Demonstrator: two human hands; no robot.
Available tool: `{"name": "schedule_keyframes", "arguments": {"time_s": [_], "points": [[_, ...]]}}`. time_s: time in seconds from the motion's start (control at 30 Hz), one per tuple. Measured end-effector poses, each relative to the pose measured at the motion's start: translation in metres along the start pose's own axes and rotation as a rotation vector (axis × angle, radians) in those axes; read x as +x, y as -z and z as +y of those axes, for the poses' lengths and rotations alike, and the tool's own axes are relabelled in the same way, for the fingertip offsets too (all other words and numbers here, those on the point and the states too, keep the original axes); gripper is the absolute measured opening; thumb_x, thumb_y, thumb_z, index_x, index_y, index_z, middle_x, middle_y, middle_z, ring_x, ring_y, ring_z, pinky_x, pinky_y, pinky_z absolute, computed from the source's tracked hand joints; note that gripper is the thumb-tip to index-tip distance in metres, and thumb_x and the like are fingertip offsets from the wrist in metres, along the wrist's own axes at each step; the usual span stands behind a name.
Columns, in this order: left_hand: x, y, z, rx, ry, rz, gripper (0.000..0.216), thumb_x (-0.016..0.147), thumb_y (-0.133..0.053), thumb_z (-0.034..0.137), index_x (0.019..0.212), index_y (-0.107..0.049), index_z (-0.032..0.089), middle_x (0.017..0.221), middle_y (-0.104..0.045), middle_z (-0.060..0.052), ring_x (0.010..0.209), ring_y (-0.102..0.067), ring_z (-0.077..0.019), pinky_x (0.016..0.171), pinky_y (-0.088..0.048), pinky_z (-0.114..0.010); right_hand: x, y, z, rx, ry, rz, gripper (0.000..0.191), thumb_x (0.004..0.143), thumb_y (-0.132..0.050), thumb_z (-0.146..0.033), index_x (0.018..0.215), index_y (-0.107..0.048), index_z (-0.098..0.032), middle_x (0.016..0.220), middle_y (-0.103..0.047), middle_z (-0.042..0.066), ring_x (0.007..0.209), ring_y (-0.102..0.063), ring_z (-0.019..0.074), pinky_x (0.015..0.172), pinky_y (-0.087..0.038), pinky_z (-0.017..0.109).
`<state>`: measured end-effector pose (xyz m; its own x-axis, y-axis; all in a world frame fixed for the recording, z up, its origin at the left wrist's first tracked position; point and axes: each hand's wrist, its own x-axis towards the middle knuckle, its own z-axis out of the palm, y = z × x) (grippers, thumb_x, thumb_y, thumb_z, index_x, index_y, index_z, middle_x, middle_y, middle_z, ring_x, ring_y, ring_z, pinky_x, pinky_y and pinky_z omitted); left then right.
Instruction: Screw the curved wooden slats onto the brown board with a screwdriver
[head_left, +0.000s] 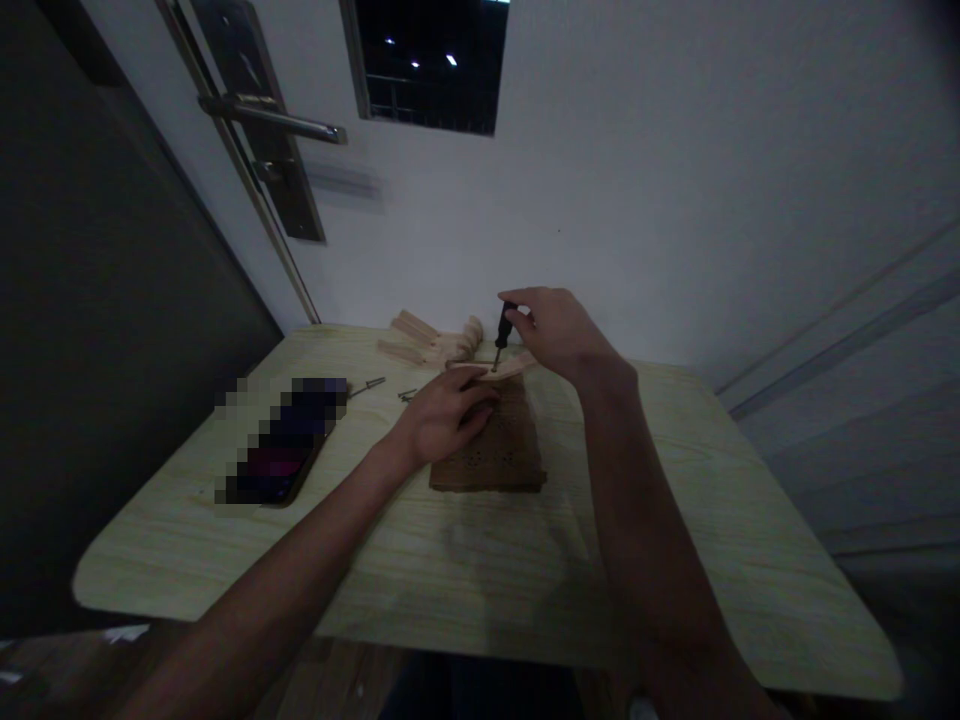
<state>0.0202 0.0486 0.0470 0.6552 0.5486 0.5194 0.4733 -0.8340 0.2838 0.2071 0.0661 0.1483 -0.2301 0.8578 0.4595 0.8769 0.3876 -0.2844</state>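
My right hand [551, 325] is closed around the black handle of a screwdriver [504, 328], which stands nearly upright. Its metal tip meets a pale, slim wooden piece [517, 369] lying across the far end of a brown cardboard slab [510, 460]. Fingers of my left hand [446, 412] press on the left part of that wooden piece and rest over the cardboard. Just behind, a cluster of similar pale wooden pieces [420, 335] lies by the wall, some with rounded ends. Small dark screws [406, 395] lie left of my left hand.
A phone [296, 450], partly blurred out, lies on the left of the pale wood-grain table [712, 520]. Beside it is a thin metal tool [367, 386]. Behind the table stands a white door with a lever handle [285, 122] and a small dark window [435, 60].
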Motion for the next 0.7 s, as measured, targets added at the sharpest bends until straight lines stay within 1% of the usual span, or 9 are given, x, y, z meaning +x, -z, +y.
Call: {"name": "schedule_keyframes", "arguments": {"time_s": [0.1, 0.2, 0.3, 0.37, 0.5, 0.57, 0.63, 0.7], "points": [[0.0002, -0.0003, -0.0016, -0.005, 0.0, -0.004, 0.027, 0.094, -0.05, 0.027, 0.111, -0.068, 0.017, 0.133, -0.057, -0.015, 0.124, -0.056, -0.0281, 0.103, -0.05, -0.046, 0.002, 0.0014, -0.0009, 0.121, 0.077, -0.045, 0.03, 0.089, -0.053, -0.015, 0.112, -0.072, -0.018, 0.111, -0.074, 0.009, 0.092, -0.068, 0.02, 0.087, -0.049, 0.034], [0.0008, -0.0003, -0.0026, -0.009, 0.0, -0.015, 0.026, 0.095, -0.049, 0.028, 0.111, -0.068, 0.019, 0.133, -0.057, -0.013, 0.124, -0.057, -0.027, 0.103, -0.051, -0.046, 0.0037, 0.0026, -0.0025, 0.177, 0.105, -0.04, 0.024, 0.087, -0.056, -0.016, 0.105, -0.072, -0.02, 0.096, -0.074, 0.004, 0.081, -0.066, 0.0168, 0.078, -0.048, 0.03], [0.0006, -0.0007, -0.0031, -0.021, 0.006, -0.024, 0.027, 0.095, -0.049, 0.028, 0.111, -0.068, 0.019, 0.135, -0.055, -0.013, 0.126, -0.055, -0.0266, 0.105, -0.05, -0.045, 0.0042, 0.0022, -0.0014, 0.127, 0.044, 0.007, 0.011, 0.085, -0.064, -0.024, 0.092, -0.071, -0.019, 0.079, -0.07, 0.002, 0.071, -0.061, 0.0154, 0.072, -0.045, 0.029], [0.0001, -0.0013, -0.0034, -0.028, 0.006, -0.02, 0.027, 0.095, -0.049, 0.028, 0.112, -0.068, 0.019, 0.136, -0.055, -0.013, 0.127, -0.054, -0.0267, 0.106, -0.049, -0.045, 0.0039, 0.001, 0.0004, 0.076, -0.015, 0.037, 0.011, 0.083, -0.068, -0.03, 0.086, -0.068, -0.019, 0.074, -0.066, 0.002, 0.067, -0.057, 0.0148, 0.068, -0.042, 0.028], [-0.0004, -0.001, -0.0037, -0.041, 0.003, -0.023, 0.026, 0.095, -0.049, 0.028, 0.112, -0.067, 0.019, 0.137, -0.055, -0.013, 0.128, -0.053, -0.0266, 0.108, -0.048, -0.045, 0.0031, -0.002, 0.0017, -0.007, -0.06, 0.078, 0.024, 0.082, -0.07, -0.04, 0.074, -0.062, -0.019, 0.071, -0.063, 0.002, 0.064, -0.053, 0.0148, 0.065, -0.04, 0.029], [-0.0001, 0.0001, -0.0039, -0.051, 0.002, -0.03, 0.026, 0.096, -0.048, 0.028, 0.111, -0.067, 0.017, 0.137, -0.054, -0.014, 0.129, -0.053, -0.0263, 0.109, -0.046, -0.045, 0.0028, -0.0031, 0.0007, -0.034, -0.067, 0.084, 0.028, 0.083, -0.07, -0.043, 0.072, -0.06, -0.019, 0.07, -0.062, 0.003, 0.065, -0.053, 0.0156, 0.066, -0.04, 0.029], [0.0002, 0.0009, -0.0049, -0.067, -0.006, -0.04, 0.026, 0.096, -0.048, 0.027, 0.111, -0.067, 0.017, 0.138, -0.055, -0.014, 0.129, -0.054, -0.0258, 0.11, -0.045, -0.044, 0.0024, -0.0031, -0.0001, -0.02, -0.069, 0.073, 0.024, 0.085, -0.068, -0.04, 0.076, -0.062, -0.019, 0.072, -0.064, 0.003, 0.066, -0.054, 0.0159, 0.067, -0.041, 0.029], [0.0002, 0.0013, -0.0072, -0.089, -0.018, -0.05, 0.026, 0.096, -0.048, 0.025, 0.112, -0.067, 0.017, 0.139, -0.055, -0.014, 0.129, -0.054, -0.025, 0.111, -0.045, -0.044, 0.0019, -0.0018, 0.0006, 0.039, -0.035, 0.028, 0.016, 0.087, -0.066, -0.034, 0.084, -0.065, -0.018, 0.075, -0.066, 0.003, 0.067, -0.056, 0.0151, 0.067, -0.041, 0.028]]}}
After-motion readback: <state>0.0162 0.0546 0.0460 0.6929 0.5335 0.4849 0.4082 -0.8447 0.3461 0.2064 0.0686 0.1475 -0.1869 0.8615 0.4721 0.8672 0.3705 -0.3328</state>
